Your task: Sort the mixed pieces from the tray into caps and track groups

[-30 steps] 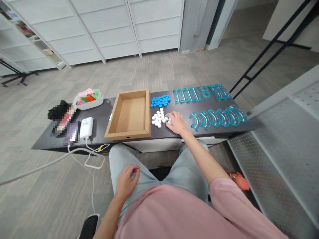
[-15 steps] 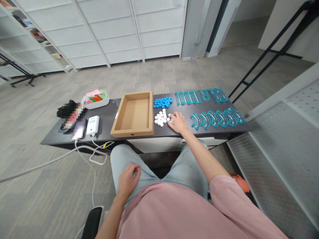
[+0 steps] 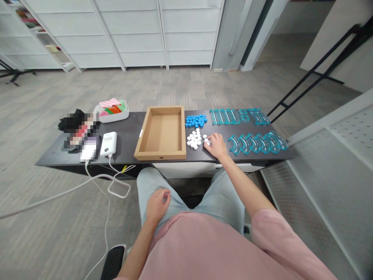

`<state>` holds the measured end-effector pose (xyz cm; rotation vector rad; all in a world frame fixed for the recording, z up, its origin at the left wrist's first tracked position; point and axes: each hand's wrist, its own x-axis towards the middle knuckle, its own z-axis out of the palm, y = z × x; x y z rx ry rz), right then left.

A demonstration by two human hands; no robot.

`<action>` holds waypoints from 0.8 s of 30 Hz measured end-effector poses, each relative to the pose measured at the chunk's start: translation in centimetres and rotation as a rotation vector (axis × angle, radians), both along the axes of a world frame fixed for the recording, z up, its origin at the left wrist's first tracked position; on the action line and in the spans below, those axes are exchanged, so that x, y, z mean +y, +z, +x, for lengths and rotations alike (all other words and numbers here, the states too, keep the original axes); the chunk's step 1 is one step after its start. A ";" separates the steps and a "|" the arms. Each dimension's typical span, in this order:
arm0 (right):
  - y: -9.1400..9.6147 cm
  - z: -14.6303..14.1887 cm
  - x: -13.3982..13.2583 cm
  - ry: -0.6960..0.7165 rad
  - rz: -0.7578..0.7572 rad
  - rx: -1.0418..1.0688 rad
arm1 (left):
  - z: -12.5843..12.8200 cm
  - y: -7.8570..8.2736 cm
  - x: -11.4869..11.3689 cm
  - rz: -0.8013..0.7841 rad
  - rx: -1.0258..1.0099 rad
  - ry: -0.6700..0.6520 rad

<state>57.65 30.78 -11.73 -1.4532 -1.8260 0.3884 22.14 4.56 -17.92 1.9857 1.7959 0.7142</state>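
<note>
right hand (image 3: 217, 146) lies on the dark worktop (image 3: 128, 134), fingertips at the 3 o'clock edge of the pile of white hexagon pieces (image 3: 194, 139), touching the nearest ones. fingers curl low over them; whether a piece is pinched in the grip cannot be told at this size. left hand (image 3: 157, 204) rests on the person's thigh, off the worktop, fingers loosely curled, holding nothing visible.

cardboard tray (image 3: 162, 152) sits just beside the white pile at its 9 o'clock; its floor shows bare, nothing inside. blue hexagon pieces (image 3: 196, 120) form a separate pile at 12 o'clock of the white ones, untouched. clear teal curved pieces (image 3: 258, 142) in a row at 3 o'clock of the right hand; straight teal pieces (image 3: 237, 116) in a row behind them.

judgement: work looks at its start. both piles look whole, tray unfilled, teal rows in order; almost all handling still ahead.

far 9 o'clock: white charger (image 3: 108, 144) with cable, small tub of coloured items (image 3: 112, 109).
</note>
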 end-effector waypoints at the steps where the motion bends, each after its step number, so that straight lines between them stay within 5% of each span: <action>1: -0.2 0.3 0.1 -0.021 0.011 0.008 | 0.0 -0.1 0.1 -0.001 0.003 0.007; 10: 1.7 0.1 1.3 -0.087 0.025 0.079 | 0.4 -0.8 0.4 -0.043 0.014 0.001; 15: 4.3 -8.5 3.6 0.212 0.067 0.115 | 0.8 -0.9 0.8 -0.028 0.010 -0.005; 20: 4.7 -18.9 5.3 0.531 0.021 -0.010 | 0.6 -0.8 0.9 -0.037 0.016 -0.001; 24: 4.5 -20.7 5.6 0.623 -0.006 -0.002 | 0.5 -0.9 0.8 -0.039 0.020 -0.002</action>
